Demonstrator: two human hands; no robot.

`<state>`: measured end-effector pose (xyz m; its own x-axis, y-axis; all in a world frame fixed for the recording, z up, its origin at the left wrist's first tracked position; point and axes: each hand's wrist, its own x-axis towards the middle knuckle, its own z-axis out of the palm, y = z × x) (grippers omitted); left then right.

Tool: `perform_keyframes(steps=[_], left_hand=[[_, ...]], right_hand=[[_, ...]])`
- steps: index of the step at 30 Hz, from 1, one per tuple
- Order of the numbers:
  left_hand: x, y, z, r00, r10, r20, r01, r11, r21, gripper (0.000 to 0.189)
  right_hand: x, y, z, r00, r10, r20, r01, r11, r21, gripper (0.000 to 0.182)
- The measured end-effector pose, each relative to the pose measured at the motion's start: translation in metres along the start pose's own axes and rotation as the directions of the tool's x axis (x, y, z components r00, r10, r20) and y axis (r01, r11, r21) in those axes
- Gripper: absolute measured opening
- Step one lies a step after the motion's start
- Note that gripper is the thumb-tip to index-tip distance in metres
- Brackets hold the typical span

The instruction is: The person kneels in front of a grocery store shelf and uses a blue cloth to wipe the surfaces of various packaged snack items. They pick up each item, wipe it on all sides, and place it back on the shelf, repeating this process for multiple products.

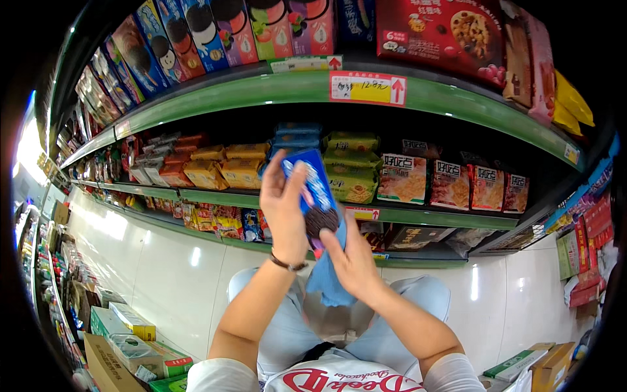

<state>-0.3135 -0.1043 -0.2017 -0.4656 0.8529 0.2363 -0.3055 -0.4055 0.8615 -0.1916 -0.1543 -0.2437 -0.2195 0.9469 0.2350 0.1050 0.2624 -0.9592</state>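
Observation:
A blue box of sandwich cookies, with a dark cookie pictured on it, is held between my two hands in front of the shelves. My left hand grips its left side, thumb over the front face. At the lower right, my right hand has its thumb on the box and also holds a blue cloth that hangs down over my lap. Behind the box, on the middle shelf, are stacked blue packets, green biscuit packets and yellow packets.
A green shelf edge with price tags crosses above my hands; cookie boxes stand on it. Red snack bags stand at the right of the middle shelf. Cartons lie at lower left, others at lower right.

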Motion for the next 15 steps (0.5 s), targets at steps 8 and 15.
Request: perform_keyframes(steps=[8,15], left_hand=[[-0.013,-0.037,-0.023,0.922,-0.361,0.138,0.379,0.915,-0.138,0.046],[-0.034,-0.022,-0.001,0.811,-0.265,0.522,0.143,0.954,0.262,0.064]], right_hand=[[0.001,0.034,0.004,0.97,0.212,-0.12,-0.204,0.976,0.069,0.054],[0.01,0.036,0.001,0.86,0.249,-0.446,-0.095,0.936,0.339,0.049]])
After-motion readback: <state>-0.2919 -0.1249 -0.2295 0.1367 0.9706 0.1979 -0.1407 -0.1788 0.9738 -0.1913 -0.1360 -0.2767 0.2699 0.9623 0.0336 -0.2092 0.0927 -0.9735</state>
